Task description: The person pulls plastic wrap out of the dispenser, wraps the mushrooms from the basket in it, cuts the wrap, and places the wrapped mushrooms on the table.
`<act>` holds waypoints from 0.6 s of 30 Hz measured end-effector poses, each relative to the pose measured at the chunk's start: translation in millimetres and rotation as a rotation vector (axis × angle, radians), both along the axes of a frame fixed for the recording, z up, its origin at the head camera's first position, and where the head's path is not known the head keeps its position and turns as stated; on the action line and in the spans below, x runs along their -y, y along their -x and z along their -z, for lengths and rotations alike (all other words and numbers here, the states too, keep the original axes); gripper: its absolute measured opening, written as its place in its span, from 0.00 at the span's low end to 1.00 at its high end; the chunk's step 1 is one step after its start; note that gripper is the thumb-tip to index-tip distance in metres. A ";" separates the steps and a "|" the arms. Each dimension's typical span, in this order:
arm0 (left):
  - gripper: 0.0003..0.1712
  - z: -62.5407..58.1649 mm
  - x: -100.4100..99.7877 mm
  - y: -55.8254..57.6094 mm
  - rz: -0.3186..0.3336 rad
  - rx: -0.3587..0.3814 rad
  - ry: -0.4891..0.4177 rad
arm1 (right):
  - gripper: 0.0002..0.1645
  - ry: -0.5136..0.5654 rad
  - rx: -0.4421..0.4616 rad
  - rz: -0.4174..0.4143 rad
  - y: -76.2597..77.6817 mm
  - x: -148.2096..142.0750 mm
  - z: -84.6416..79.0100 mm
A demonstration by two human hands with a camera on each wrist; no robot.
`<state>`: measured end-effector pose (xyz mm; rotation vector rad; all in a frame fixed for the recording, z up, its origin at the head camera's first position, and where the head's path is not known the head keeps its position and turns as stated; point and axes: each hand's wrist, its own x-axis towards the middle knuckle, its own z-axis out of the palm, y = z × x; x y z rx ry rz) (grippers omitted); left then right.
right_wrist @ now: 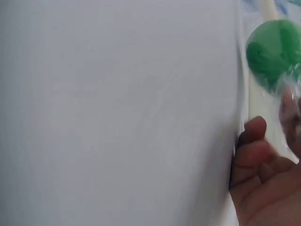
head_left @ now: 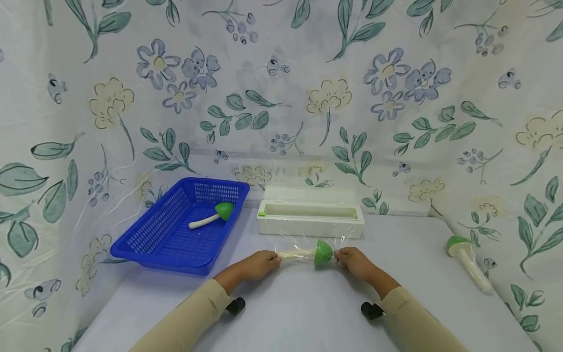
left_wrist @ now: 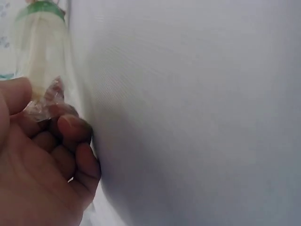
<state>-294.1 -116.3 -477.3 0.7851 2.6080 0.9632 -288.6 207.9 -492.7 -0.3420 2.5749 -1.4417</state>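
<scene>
A mushroom-shaped object with a green domed cap (head_left: 323, 252) and a pale stem lies crosswise between my hands, wrapped in clear plastic film (left_wrist: 51, 52). My left hand (head_left: 259, 264) pinches the gathered film at the stem end. At the cap end, my right hand (head_left: 355, 264) pinches film between thumb and fingers. The right wrist view shows the green cap (right_wrist: 273, 54) just beyond those fingers, with crinkled film (right_wrist: 291, 80) at the fingertips. In the left wrist view my left hand (left_wrist: 42, 155) has its fingers curled close to the tabletop.
A white film dispenser box (head_left: 310, 229) with its lid up stands behind the hands. The blue basket (head_left: 162, 244) at left holds another green-capped piece (head_left: 224, 210). A film-wrapped one (head_left: 470, 264) lies at the table's right edge. Floral cloth (head_left: 281, 137) hangs behind.
</scene>
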 end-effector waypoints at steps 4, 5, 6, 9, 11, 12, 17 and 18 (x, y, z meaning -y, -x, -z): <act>0.22 0.3 -9.8 4.8 -0.104 0.022 -0.044 | 0.19 0.096 0.077 0.213 5.1 8.0 2.8; 0.23 0.3 -13.0 6.1 -0.136 0.025 -0.053 | 0.19 0.093 0.075 0.265 6.0 9.8 3.8; 0.24 0.0 -16.6 7.3 -0.169 0.032 -0.063 | 0.18 0.091 0.072 0.311 7.2 11.5 5.0; 0.25 -0.6 -26.3 11.2 -0.285 0.031 -0.096 | 0.15 0.107 0.073 0.420 11.4 16.5 7.1; 0.26 -0.9 -30.2 13.1 -0.363 0.025 -0.088 | 0.11 0.161 0.074 0.466 14.9 19.8 7.3; 0.26 -0.8 -31.6 14.1 -0.394 0.011 -0.077 | 0.12 0.197 0.073 0.481 16.8 21.4 6.9; 0.22 2.2 -33.7 19.6 -0.520 -0.056 -0.058 | 0.11 0.288 0.023 0.471 23.1 27.6 4.9; 0.21 3.0 -33.8 20.6 -0.528 -0.078 -0.070 | 0.09 0.286 0.008 0.457 23.5 28.5 5.0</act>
